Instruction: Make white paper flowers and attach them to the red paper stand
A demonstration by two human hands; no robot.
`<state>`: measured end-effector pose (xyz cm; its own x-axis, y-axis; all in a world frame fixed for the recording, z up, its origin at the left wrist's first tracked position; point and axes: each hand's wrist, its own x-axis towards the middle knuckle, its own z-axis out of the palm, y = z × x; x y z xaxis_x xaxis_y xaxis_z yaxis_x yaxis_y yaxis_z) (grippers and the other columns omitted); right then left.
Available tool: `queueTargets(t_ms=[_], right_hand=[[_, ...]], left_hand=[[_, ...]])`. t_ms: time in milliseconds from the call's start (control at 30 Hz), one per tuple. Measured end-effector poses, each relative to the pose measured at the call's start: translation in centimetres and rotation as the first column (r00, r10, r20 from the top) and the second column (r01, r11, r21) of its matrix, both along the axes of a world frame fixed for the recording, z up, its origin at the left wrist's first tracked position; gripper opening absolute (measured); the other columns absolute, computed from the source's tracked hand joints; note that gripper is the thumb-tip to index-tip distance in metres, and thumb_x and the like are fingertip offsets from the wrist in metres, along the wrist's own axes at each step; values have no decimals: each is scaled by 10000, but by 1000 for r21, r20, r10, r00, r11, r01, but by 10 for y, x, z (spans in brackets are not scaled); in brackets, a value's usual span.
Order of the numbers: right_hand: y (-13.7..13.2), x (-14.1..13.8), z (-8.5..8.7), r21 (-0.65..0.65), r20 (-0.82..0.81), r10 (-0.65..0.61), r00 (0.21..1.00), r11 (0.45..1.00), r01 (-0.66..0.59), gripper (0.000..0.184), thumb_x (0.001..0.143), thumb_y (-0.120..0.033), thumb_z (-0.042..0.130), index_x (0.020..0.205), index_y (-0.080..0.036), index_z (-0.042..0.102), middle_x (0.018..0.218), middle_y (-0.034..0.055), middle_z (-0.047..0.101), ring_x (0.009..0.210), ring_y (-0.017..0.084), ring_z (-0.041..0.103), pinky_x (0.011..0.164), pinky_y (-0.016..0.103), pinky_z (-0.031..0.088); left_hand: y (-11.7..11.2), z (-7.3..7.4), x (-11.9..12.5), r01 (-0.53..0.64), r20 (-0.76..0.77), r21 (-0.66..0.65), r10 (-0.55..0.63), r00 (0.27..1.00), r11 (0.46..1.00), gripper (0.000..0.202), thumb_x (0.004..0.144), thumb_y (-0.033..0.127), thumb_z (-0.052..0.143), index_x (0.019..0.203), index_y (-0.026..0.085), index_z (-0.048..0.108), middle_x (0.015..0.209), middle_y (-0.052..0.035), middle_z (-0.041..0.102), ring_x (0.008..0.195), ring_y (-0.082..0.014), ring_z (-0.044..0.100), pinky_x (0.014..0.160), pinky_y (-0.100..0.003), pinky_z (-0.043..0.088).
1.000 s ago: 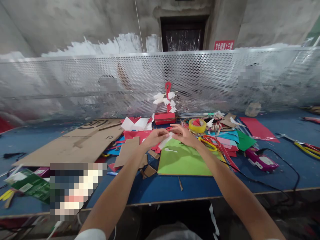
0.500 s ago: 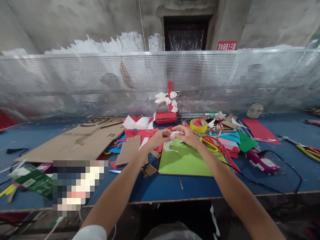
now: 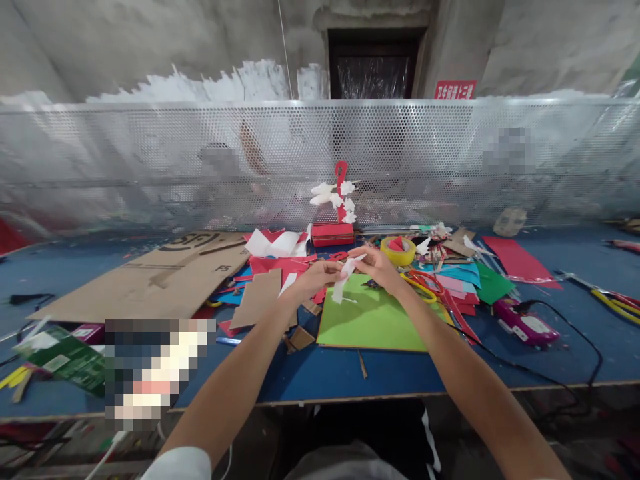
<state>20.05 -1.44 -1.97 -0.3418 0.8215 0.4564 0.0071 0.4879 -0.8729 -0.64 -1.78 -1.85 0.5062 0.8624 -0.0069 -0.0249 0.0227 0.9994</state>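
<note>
Between my two hands is a strip of thin white paper [image 3: 341, 284], its lower end hanging over a lime-green board [image 3: 380, 320]. My left hand [image 3: 320, 275] pinches the strip's left edge. At the upper right end, the fingers of my right hand [image 3: 376, 267] are closed on the same strip. Another small white scrap [image 3: 351, 301] lies on the green board just under it. Behind my hands stands a red box [image 3: 333, 235] with an upright red piece [image 3: 341, 175] bearing white paper flowers [image 3: 336, 200].
A large cardboard sheet [image 3: 150, 280] covers the left of the blue table [image 3: 310, 380]. Right of my hands are yellow tape [image 3: 399, 252], yellow-handled scissors [image 3: 419, 289], coloured paper [image 3: 493, 285] and a purple corded device [image 3: 526, 323]. A perforated metal screen [image 3: 425, 160] stands behind.
The white paper, bunched between my fingers before, is now stretched out as a slanting strip with its lower end hanging. My right fingers have lifted slightly.
</note>
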Motion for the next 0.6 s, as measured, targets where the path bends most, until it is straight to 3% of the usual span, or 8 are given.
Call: queueTargets(t_ms=[300,600], right_hand=[[2,0,-3,-32,-20,-43,999,999,42,292,776,-253,678,1061,-218,630,976,29,677,830,164,656,773,303,544],[0,0,-3,-58,-13,-13,1000,998,12,463,749,-283,727,1185,-232,582,1000,43,690,840,176,660,735,296,546]], left_hand=[[7,-8,-3,20,-34,-40,-22,999,999,428,588,441,863,833,117,727,732,-16,622,634,-68,534,666,-211,444],[7,-7,0,-41,-110,89,51,993,995,450,559,473,861,783,105,730,699,-14,592,603,-64,478,570,-190,362]])
